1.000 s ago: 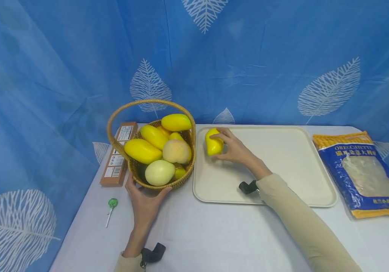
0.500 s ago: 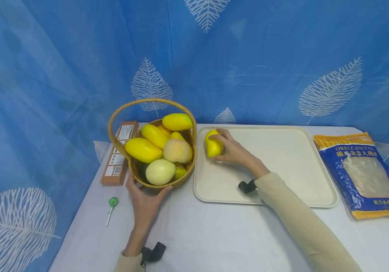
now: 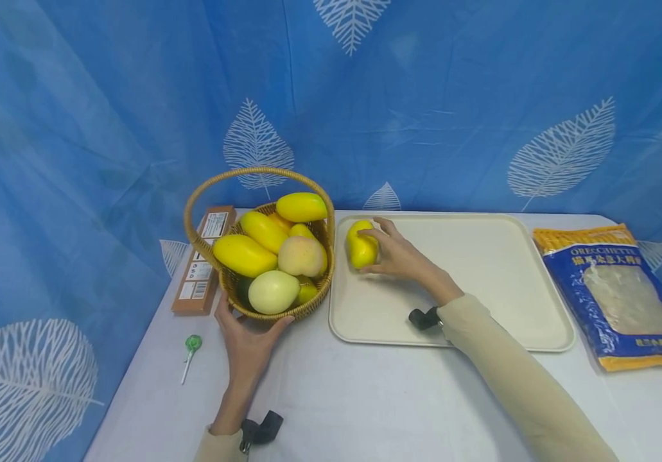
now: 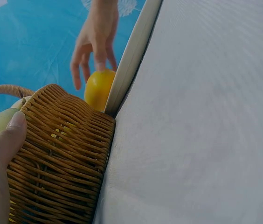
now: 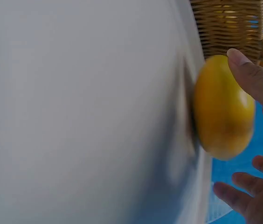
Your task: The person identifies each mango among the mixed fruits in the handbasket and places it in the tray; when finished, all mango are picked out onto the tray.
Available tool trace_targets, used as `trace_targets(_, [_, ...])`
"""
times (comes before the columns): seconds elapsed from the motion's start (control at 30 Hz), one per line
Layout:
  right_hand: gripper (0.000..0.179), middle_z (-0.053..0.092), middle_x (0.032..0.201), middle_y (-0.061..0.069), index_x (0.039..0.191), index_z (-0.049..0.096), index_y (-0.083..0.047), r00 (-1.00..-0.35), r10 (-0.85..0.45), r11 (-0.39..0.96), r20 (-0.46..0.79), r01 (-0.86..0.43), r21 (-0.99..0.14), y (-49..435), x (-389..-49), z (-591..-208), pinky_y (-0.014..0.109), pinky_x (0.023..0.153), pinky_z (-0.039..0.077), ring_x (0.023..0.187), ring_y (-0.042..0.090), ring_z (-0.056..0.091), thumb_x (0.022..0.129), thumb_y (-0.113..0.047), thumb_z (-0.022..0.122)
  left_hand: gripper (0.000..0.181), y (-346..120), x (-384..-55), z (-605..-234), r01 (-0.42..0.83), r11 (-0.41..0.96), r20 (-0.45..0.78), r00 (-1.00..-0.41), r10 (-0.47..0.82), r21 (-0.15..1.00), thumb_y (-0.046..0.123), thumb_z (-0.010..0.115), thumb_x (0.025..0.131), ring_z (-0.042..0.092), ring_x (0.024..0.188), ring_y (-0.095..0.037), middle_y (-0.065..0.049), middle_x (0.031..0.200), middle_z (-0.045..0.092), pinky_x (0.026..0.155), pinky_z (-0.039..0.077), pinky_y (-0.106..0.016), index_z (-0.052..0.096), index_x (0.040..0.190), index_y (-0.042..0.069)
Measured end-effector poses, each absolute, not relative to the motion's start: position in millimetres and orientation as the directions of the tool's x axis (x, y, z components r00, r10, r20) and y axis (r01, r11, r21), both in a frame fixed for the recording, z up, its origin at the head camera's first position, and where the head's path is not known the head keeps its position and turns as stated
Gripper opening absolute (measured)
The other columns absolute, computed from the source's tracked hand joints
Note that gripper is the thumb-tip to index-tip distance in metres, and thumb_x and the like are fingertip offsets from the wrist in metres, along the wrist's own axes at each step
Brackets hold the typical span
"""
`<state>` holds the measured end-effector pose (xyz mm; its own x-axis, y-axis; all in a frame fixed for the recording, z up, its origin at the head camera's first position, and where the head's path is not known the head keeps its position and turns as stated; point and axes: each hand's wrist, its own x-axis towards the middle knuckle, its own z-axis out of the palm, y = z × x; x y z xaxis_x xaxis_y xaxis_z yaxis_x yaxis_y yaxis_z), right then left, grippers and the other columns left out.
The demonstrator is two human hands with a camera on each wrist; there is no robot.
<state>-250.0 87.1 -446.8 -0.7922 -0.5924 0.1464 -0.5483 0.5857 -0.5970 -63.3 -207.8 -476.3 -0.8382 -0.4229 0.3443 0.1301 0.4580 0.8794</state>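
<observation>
In the head view, my left hand (image 3: 248,348) holds the near side of a wicker basket (image 3: 302,310), its thumb against the rim. Yellow mangoes (image 3: 244,255), a peach (image 3: 300,256) and a pale green fruit (image 3: 273,292) fill the basket. One more yellow mango (image 3: 362,246) lies at the left end of a cream tray (image 3: 469,282). My right hand (image 3: 398,255) is around this mango with spread fingers. In the right wrist view the thumb (image 5: 255,77) is at the mango (image 5: 224,109), while the other fingers stand apart from it.
Left of the basket lies a brown box (image 3: 196,282) with white labels. A green lollipop (image 3: 192,346) is nearer the front. An orecchiette bag (image 3: 625,295), blue and yellow, lies right of the tray. A blue curtain (image 3: 435,115) with white leaves hangs behind the table.
The mango on the tray has shifted and turned slightly, and the right hand has stayed near it. The left hand and the basket hold their place.
</observation>
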Motion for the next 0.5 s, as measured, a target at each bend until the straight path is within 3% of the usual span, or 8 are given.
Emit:
trace_targets(0.27, [0.072,0.027,0.157,0.014,0.141,0.048,-0.021,-0.710,-0.626,0.477,0.321,-0.675,-0.563,78.1,-220.0,-399.7,0.057,0.107,0.041,0.141,0.038,0.035,0.079,-0.034,0.083,0.126,-208.3,-63.4,-475.6,0.150,0.469,0.366,-0.834,-0.413,0.870,0.021,0.095,0.061,0.026,0.141,-0.032,-0.017,0.153,0.022,0.113,0.023,-0.059,0.013,0.156,0.012])
trace_targets(0.5, [0.071,0.035,0.153,0.015,0.139,0.051,-0.015,-0.575,-0.674,0.345,0.464,-0.800,-0.490,51.0,-197.5,-371.9,0.050,0.107,0.043,0.139,0.033,0.040,0.078,-0.032,0.083,0.118,-194.0,-56.2,-442.7,0.167,0.453,0.371,-0.833,-0.411,0.876,0.002,0.090,0.062,0.024,0.138,-0.045,-0.032,0.149,0.020,0.111,0.021,-0.065,0.014,0.152,-0.005])
